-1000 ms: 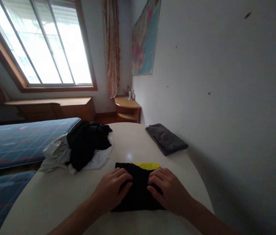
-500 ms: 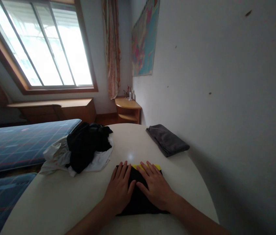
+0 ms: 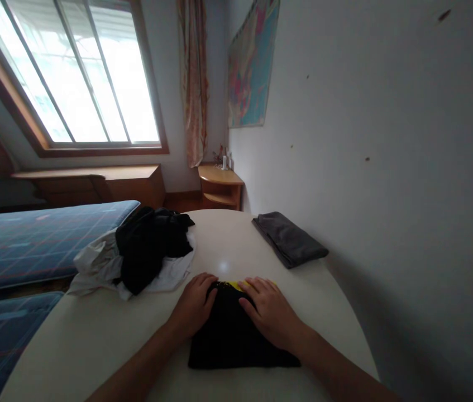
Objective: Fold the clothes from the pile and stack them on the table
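A folded black garment (image 3: 240,340) with a yellow printed band (image 3: 236,285) along its far edge lies on the white round table (image 3: 106,340). My left hand (image 3: 194,304) is at its far left corner, fingers bent over the edge and thumb on top, closed on the cloth. On the far right part of the garment rests my right hand (image 3: 267,307), its fingers stretched across the yellow band and its thumb apart. The fingertips of both hands are partly hidden.
Black clothing (image 3: 148,251) is heaped over white cloth (image 3: 98,259) at the table's left. A folded dark grey cloth (image 3: 288,237) lies at the back right, near the wall (image 3: 407,223). Blue plaid mattresses (image 3: 43,234) stand left of the table. Beyond is a corner shelf (image 3: 221,176).
My left hand has slid left and from lying flat has bent around the garment's edge. The right hand has shifted slightly right, its fingers a little more bent. The garment's near edge shows wider.
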A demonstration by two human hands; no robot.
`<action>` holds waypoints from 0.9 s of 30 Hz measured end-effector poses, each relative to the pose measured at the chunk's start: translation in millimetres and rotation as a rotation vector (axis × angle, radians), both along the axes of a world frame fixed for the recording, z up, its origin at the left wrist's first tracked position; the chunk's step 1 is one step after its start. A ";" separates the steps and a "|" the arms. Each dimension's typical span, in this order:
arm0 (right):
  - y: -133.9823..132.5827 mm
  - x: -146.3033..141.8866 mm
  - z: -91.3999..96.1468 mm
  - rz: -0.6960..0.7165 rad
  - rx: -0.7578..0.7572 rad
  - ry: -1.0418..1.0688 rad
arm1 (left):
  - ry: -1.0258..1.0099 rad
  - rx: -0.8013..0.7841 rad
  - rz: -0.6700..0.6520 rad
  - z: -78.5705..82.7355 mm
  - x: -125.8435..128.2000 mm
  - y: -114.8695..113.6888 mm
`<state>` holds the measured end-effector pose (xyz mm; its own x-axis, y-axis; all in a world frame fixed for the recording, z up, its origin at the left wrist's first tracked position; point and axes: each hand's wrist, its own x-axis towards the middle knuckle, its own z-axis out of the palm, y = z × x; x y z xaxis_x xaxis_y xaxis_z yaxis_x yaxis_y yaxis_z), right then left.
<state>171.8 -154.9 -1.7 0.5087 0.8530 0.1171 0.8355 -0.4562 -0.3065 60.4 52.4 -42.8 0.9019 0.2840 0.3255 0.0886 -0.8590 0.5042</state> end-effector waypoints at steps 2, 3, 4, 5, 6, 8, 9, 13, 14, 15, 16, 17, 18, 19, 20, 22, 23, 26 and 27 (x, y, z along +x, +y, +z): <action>5.8 5.3 5.3 0.023 0.026 0.000 | -0.048 -0.049 -0.022 0.3 1.3 -0.9; 9.0 8.6 7.6 0.027 0.030 0.004 | -0.060 -0.068 -0.027 0.5 1.4 -2.3; 12.3 12.2 9.7 0.026 0.026 0.009 | -0.067 -0.084 -0.029 0.7 1.3 -3.8; 15.8 15.8 11.5 0.022 0.015 0.017 | -0.071 -0.098 -0.030 1.0 1.0 -5.3; 19.4 19.5 13.0 0.018 0.001 0.026 | -0.073 -0.111 -0.029 1.5 0.7 -6.5; 26.6 26.0 14.7 0.014 -0.022 0.049 | -0.075 -0.131 -0.035 3.1 0.0 -8.0; 29.9 28.6 14.7 0.013 -0.027 0.064 | -0.078 -0.140 -0.036 4.0 -0.3 -8.2; 40.2 34.9 11.4 -0.001 -0.023 0.117 | -0.087 -0.162 0.037 7.5 -2.7 -7.0; 41.7 35.7 10.8 -0.003 -0.025 0.125 | -0.081 -0.165 0.075 7.6 -3.6 -6.4; 42.7 36.5 10.7 -0.002 -0.030 0.135 | -0.070 -0.171 0.111 7.3 -4.5 -5.7; 43.3 37.3 11.2 0.002 -0.039 0.148 | -0.058 -0.182 0.141 6.5 -5.2 -5.0; 43.4 38.2 12.4 0.008 -0.051 0.164 | -0.047 -0.199 0.158 5.4 -5.6 -4.2; 43.2 39.4 14.3 0.016 -0.067 0.183 | -0.043 -0.225 0.165 4.1 -5.5 -3.3; 42.7 40.7 16.5 0.029 -0.084 0.198 | -0.046 -0.258 0.163 2.8 -5.0 -2.3; 41.8 42.1 18.9 0.048 -0.101 0.208 | -0.053 -0.293 0.155 1.7 -4.0 -1.3; 39.3 45.2 23.2 0.098 -0.128 0.214 | -0.073 -0.343 0.124 0.8 -0.7 0.9; 37.8 46.9 24.6 0.117 -0.138 0.218 | -0.083 -0.352 0.108 1.1 1.3 1.8; 32.9 52.5 25.0 0.125 -0.158 0.260 | -0.147 -0.298 0.081 4.1 6.6 2.9; 31.5 54.8 23.9 0.118 -0.159 0.272 | -0.179 -0.261 0.078 5.4 7.4 2.5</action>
<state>226.6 -123.4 22.2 0.3992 0.9047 -0.1486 0.7827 -0.4207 -0.4587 67.9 54.9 -37.4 0.8090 0.4448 0.3842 0.0388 -0.6925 0.7203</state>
